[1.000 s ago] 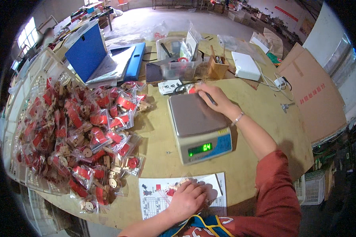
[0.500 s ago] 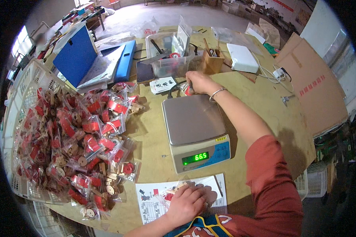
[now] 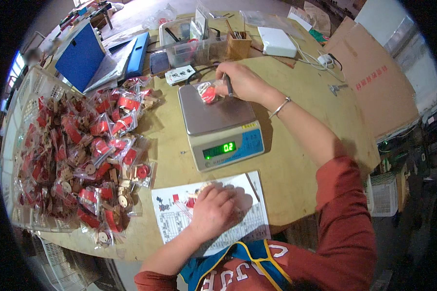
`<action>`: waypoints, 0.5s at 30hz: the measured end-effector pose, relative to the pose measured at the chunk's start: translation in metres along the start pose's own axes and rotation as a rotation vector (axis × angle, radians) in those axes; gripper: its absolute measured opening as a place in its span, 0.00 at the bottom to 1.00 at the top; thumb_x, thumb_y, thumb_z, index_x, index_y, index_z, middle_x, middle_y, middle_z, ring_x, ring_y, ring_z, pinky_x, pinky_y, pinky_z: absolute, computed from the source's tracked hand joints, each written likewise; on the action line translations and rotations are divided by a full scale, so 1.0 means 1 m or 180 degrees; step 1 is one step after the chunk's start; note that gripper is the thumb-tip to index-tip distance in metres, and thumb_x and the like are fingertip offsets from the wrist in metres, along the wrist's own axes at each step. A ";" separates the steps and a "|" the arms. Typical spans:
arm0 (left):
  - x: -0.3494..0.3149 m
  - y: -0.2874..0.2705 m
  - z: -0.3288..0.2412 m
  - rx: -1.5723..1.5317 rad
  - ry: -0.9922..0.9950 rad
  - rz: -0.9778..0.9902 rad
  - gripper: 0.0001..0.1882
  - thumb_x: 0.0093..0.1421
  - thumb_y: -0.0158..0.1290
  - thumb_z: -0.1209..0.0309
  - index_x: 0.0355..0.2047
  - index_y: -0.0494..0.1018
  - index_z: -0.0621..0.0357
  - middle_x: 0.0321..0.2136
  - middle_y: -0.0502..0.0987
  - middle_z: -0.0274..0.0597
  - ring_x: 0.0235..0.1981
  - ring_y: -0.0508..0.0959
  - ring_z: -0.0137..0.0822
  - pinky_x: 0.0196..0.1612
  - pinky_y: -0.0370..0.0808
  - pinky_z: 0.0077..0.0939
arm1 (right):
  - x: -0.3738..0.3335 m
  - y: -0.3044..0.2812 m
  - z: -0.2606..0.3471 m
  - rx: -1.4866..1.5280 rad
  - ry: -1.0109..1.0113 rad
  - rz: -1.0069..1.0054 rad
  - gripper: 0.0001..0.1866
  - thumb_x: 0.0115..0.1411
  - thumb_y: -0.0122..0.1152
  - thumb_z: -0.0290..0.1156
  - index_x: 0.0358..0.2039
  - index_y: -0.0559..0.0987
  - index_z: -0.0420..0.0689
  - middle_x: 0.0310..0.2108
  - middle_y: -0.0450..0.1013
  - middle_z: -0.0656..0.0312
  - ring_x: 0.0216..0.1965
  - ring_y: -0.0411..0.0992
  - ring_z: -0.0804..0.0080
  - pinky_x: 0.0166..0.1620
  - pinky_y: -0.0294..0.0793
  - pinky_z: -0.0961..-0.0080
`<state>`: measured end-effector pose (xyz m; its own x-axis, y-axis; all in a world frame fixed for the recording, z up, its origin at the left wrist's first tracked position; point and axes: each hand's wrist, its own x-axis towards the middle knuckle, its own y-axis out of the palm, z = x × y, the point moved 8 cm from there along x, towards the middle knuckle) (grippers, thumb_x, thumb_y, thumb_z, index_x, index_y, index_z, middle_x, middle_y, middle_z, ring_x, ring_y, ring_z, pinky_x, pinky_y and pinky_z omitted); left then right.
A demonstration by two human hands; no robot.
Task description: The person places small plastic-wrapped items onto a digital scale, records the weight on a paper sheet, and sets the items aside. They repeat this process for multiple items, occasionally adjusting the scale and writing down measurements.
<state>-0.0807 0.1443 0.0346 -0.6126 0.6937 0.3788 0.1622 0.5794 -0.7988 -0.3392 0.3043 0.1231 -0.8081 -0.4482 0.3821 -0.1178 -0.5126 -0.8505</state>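
Observation:
My right hand [image 3: 250,83] is over the far part of an electronic scale [image 3: 223,116]. Its fingers are closed on a small clear bag with a red piece and white cord [image 3: 208,93], which is at the scale's grey plate. A dark pen-like stick [image 3: 228,85] shows along the same fingers. Nearer to me, my left hand [image 3: 212,209] rests with curled fingers on printed sheets [image 3: 167,224]. Under its fingertips lies a clear bag of red and wooden parts [image 3: 191,199], mostly covered by the hand.
On the left, a white plastic basket [image 3: 31,92] overflows with bagged red and wooden parts [image 3: 77,160]. Across the table's far side stand blue folders [image 3: 82,56], a clear bin [image 3: 189,54], a wooden pen holder [image 3: 238,46] and a white box with cables [image 3: 277,41]. A cardboard sheet [image 3: 369,77] leans at right.
My right hand has come from behind the scale to over its plate, bringing the small bag. The scale's green readout has changed. My left hand stays on the sheets; the view has shifted.

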 end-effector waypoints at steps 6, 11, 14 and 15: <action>0.000 -0.002 -0.004 -0.0006 0.0142 -0.0109 0.18 0.46 0.67 0.66 0.38 0.80 0.53 0.47 0.82 0.38 0.50 0.79 0.47 0.59 0.72 0.48 | -0.125 -0.051 0.026 0.2052 0.0735 -0.1218 0.08 0.70 0.62 0.30 0.43 0.78 0.39 0.34 0.78 0.63 0.32 0.75 0.81 0.37 0.76 0.80; -0.001 0.001 -0.006 0.0040 0.0130 -0.0003 0.17 0.48 0.67 0.66 0.39 0.80 0.53 0.47 0.82 0.39 0.52 0.78 0.47 0.61 0.71 0.49 | -0.239 -0.020 0.065 0.2009 0.1431 -0.0801 0.07 0.69 0.62 0.26 0.44 0.79 0.38 0.35 0.79 0.63 0.33 0.75 0.81 0.39 0.76 0.81; -0.001 0.002 -0.008 0.0216 0.0203 -0.0028 0.16 0.49 0.66 0.66 0.39 0.81 0.54 0.47 0.82 0.39 0.52 0.78 0.47 0.62 0.70 0.49 | -0.279 -0.003 0.094 0.1528 0.1488 -0.0977 0.06 0.66 0.65 0.25 0.43 0.80 0.41 0.33 0.77 0.63 0.35 0.76 0.77 0.40 0.76 0.77; -0.002 0.004 -0.010 0.0353 0.0293 0.0036 0.15 0.51 0.65 0.65 0.39 0.81 0.54 0.47 0.82 0.39 0.52 0.78 0.46 0.63 0.70 0.49 | -0.284 0.002 0.108 0.1448 0.1237 -0.0837 0.08 0.65 0.65 0.24 0.44 0.80 0.41 0.37 0.79 0.60 0.39 0.78 0.71 0.43 0.78 0.73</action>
<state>-0.0711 0.1498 0.0355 -0.5368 0.7393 0.4066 0.0792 0.5239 -0.8481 -0.0473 0.3512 0.0517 -0.9454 -0.0120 0.3256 -0.1530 -0.8660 -0.4760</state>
